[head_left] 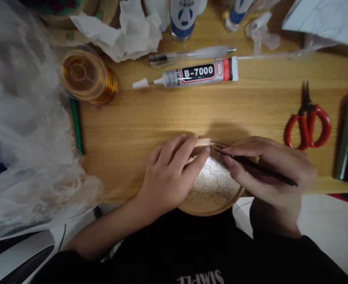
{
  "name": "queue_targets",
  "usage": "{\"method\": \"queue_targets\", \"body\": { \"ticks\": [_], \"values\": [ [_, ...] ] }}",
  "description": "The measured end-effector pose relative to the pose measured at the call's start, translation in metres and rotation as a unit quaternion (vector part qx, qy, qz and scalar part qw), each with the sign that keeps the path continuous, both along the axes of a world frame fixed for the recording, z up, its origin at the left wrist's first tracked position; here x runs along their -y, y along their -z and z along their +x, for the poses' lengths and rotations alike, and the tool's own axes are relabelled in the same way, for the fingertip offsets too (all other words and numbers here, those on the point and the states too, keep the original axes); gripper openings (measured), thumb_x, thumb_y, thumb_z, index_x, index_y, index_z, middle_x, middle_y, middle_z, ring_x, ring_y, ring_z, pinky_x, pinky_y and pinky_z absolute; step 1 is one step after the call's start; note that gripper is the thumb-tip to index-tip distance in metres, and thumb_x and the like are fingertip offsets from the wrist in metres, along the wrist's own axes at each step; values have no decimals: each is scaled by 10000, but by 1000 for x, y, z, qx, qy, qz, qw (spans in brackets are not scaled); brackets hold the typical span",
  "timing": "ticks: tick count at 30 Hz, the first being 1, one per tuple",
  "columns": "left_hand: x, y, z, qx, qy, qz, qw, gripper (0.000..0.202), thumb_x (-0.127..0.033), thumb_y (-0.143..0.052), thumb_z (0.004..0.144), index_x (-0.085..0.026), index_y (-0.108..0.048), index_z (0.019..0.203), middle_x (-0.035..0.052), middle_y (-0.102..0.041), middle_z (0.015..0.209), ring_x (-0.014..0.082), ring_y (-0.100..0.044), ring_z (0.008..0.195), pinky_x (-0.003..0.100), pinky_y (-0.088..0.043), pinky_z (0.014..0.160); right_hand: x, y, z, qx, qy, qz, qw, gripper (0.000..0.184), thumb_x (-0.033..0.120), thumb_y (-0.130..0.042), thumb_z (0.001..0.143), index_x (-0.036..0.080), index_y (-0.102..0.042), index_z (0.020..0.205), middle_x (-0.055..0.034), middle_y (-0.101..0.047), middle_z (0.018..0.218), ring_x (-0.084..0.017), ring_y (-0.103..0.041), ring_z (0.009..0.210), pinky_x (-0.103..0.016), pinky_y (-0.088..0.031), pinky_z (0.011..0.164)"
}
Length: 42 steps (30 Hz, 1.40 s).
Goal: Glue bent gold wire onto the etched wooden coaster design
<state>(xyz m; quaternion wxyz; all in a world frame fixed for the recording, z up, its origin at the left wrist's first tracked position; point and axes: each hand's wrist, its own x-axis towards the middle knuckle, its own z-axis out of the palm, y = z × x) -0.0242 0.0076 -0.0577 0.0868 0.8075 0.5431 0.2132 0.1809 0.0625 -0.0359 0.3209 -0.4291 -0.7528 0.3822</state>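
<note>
While the left hand [170,177] lies flat, fingers loosely spread and gripping nothing, on the left half of the round wooden disc [213,191] at the near edge of the table [162,118], the right hand [268,173] pinches a thin black tool [256,167]; its long axis runs leftward, tip at the disc's far rim, just beside the left forefinger.

The left hand [170,177] lies palm down, fingers stretched out together and pointing up and to the right, its fingertips [205,152] close to the right hand [268,173]. The right hand's fingers curl in a pen grip, pinched on a thin black tool [259,169]. The bare left forearm [102,232] comes in from the lower left.
</note>
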Motion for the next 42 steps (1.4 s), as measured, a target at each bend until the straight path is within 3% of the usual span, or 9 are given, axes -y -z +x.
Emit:
{"method": "queue_targets", "body": {
  "ticks": [15,27,34,42],
  "values": [
    [0,0,-2,-5,11,-6,1000,323,-173,-534,958,-218,-628,1264,94,-636,1306,250,-563,1225,389,-445,1014,-1,7,0,17,-5,26,999,360,110,-731,787,330,-718,1072,22,-747,912,-166,-694,761,-323,-563,643],
    [-1,1,-3,5,18,-1,1000,333,-145,-511,951,-213,-626,1256,94,-632,1301,253,-578,1204,411,-483,998,-1,9,3,-7,1,0,1000,311,114,-746,787,299,-719,1036,11,-738,939,-157,-695,816,-309,-564,676],
    [-2,-2,-6,12,22,-4,1000,383,-136,-587,906,-115,-581,1288,141,-644,1279,272,-593,1203,414,-517,1006,-5,10,6,11,-16,14,1000,260,166,-747,806,316,-726,1017,22,-753,923,-177,-709,791,-331,-580,662],
    [-1,1,-2,10,14,-16,1000,344,-180,-553,941,-198,-613,1279,107,-628,1310,262,-560,1235,431,-450,1057,-4,10,7,13,-10,-2,1000,266,177,-754,798,320,-737,1021,8,-756,937,-200,-720,824,-352,-593,690]
  ]
}}
